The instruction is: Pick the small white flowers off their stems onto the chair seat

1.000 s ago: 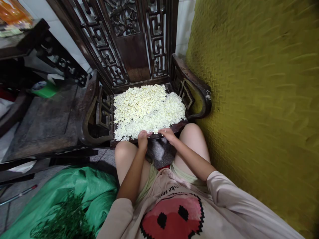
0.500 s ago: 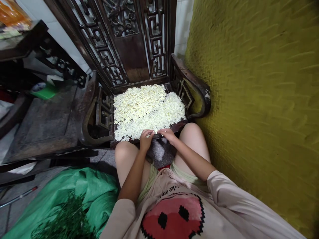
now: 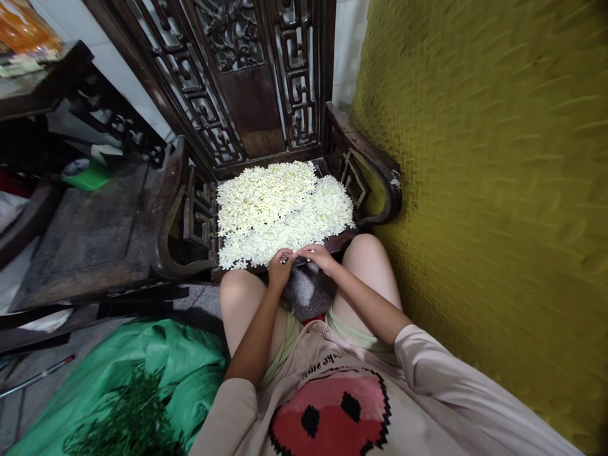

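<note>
A thick layer of small white flowers (image 3: 285, 202) covers the seat of a dark carved wooden chair (image 3: 259, 104). At the seat's front edge, my left hand (image 3: 280, 265) is closed in a pinch, its fingertips on a small white flower. My right hand (image 3: 318, 256) meets it there, thumb and fingers pinched on a white flower too. Small white bits show by the right fingers. The fingertips of both hands touch or nearly touch, and the exact grip is too small to make out.
A second dark wooden chair (image 3: 90, 228) stands on the left, bearing a green box (image 3: 90, 176). A green sack (image 3: 190, 354) with leafy greens (image 3: 133, 411) lies at the lower left. A yellow textured panel (image 3: 489, 190) rises close on the right. Orange packaging (image 3: 28, 28) sits upper left.
The hands have come closer together: the left has shifted slightly right, and the fingertips that were a little apart now meet. The flower layer looks the same.
</note>
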Demonstrator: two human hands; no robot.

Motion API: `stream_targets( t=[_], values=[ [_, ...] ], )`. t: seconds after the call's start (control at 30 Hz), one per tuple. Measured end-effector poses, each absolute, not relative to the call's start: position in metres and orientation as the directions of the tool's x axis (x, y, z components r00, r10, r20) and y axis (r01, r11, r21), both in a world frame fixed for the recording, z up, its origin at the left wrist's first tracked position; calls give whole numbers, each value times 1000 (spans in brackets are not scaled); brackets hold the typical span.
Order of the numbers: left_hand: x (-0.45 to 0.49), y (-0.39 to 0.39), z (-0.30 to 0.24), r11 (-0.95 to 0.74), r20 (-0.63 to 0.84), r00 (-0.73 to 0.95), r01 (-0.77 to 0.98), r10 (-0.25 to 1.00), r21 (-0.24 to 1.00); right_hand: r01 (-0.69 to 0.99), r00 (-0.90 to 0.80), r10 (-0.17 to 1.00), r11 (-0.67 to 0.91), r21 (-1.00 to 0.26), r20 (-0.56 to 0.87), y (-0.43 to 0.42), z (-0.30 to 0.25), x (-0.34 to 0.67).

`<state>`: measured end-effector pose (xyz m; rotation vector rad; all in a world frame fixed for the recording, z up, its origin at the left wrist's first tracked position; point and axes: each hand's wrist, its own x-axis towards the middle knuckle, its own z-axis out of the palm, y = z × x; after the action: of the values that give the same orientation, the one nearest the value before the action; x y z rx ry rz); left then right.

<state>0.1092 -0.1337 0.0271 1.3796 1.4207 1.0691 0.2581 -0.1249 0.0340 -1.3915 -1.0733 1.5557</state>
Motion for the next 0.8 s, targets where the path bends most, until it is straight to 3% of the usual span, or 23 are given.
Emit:
stream_targets(
  t=[0.33,0.63,0.8],
  values=[
    [112,-132,27,70,-69,-15,103,997,992,-1,-89,963,-255,-967,-254,-124,34,257],
    [114,-129,23,207,-210,-29,-92,977,974,77,-79,973,-209,-975,-215,-125,34,258],
    [114,-129,25,248,-252,-31,-109,967,963,102,-66,975,-204,-974,-212,-124,33,257]
  ],
)
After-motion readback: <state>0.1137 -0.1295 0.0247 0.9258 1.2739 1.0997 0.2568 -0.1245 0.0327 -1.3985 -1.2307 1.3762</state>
